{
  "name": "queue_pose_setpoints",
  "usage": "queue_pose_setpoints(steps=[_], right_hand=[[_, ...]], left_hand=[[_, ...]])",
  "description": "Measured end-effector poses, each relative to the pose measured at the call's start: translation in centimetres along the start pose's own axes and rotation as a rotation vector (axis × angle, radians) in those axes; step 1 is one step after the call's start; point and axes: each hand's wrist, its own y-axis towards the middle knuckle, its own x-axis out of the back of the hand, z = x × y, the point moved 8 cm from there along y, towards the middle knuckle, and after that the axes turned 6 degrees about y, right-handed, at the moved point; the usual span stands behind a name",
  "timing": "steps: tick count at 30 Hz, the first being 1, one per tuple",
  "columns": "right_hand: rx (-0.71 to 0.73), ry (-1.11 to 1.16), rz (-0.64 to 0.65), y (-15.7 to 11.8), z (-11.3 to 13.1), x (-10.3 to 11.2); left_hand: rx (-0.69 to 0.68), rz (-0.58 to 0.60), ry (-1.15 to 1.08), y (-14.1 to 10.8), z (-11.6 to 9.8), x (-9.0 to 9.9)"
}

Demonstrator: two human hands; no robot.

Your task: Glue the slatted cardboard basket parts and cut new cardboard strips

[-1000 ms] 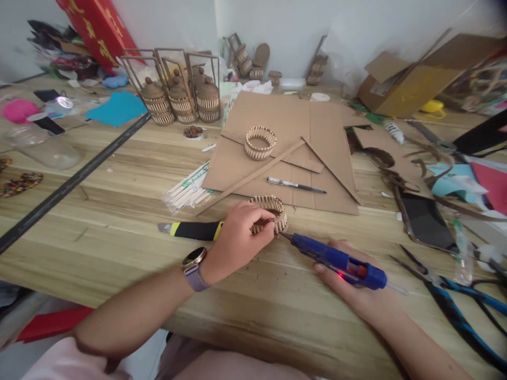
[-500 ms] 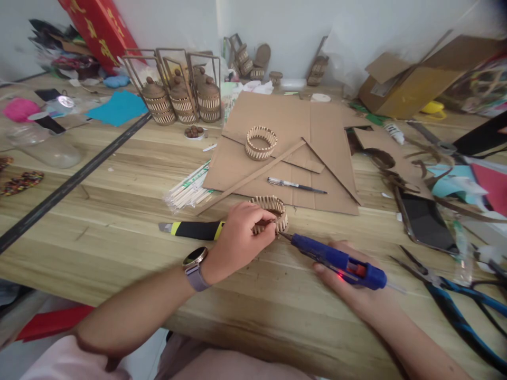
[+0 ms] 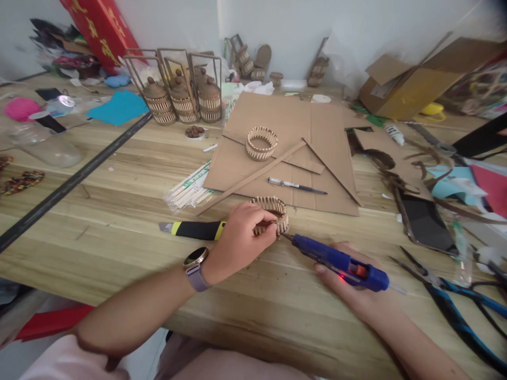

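Slatted ring point(image 3: 282, 222): Stands between the hands, beyond the front edge of the tabletop point(image 3: 130, 221) and short of the cardboard; whether it rests on the wood or just above cannot be told.
Right hand point(image 3: 348, 285): Wraps a blue glue gun point(image 3: 336, 259), red light point(image 3: 341, 277) aglow, its slant apparently chosen to bring the nozzle point(image 3: 288, 238) to the ring's near wall. Contact at the tip is too small to judge.
Left hand point(image 3: 246, 228): Thumb and fingertips pinch the ring's near wall, seemingly to steady it beside the hot nozzle.
Utility knife point(image 3: 198, 230): Lies flat, blade leftward, the other end hidden behind the left hand; probably parked within reach.
Cardboard sheet point(image 3: 328, 121): Covers the tabletop's middle, perhaps as a work mat, with a pen point(image 3: 297, 186) toward its near edge and a second ring point(image 3: 261, 145) farther back.
Framed baskets point(image 3: 184, 105): Clustered upright toward the tabletop's back edge, left of the cardboard, likely out of the way.
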Motion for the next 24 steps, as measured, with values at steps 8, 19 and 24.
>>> queue_pose_setpoints(steps=[8, 19, 24], right_hand=[[-0.019, 0.003, -0.008, -0.12, 0.47, 0.12], [-0.059, -0.008, -0.037, -0.14, -0.01, 0.36], [-0.007, 0.007, 0.011, 0.23, 0.31, 0.68]], left_hand=[[-0.009, 0.001, -0.001, -0.06, -0.07, -0.19], [-0.017, 0.001, 0.007, -0.07, -0.16, -0.15], [0.031, -0.050, 0.000, 0.12, 0.68, 0.41]])
